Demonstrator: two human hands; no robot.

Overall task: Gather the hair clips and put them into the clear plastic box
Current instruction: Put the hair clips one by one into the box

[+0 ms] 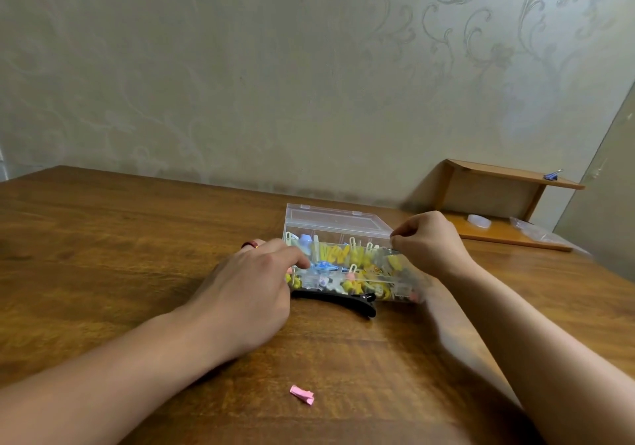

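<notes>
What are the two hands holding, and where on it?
Both hold the clear plastic box. The left hand touches its left end; the right hand has a pinching grip on the lid's right front corner. The pink clip lies untouched.

table (137, 238): grained wood, slight sheen | box (338, 219): clear glossy plastic | black clip (343, 302): glossy plastic

wooden table (103, 238) — clear box (338, 219) | black clip (338, 298) | pink clip (302, 394)

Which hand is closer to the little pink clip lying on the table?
Left. The left hand rests at the clear box's left end, up from the pink clip. The right hand pinches the box's far right edge, farther away.
</notes>
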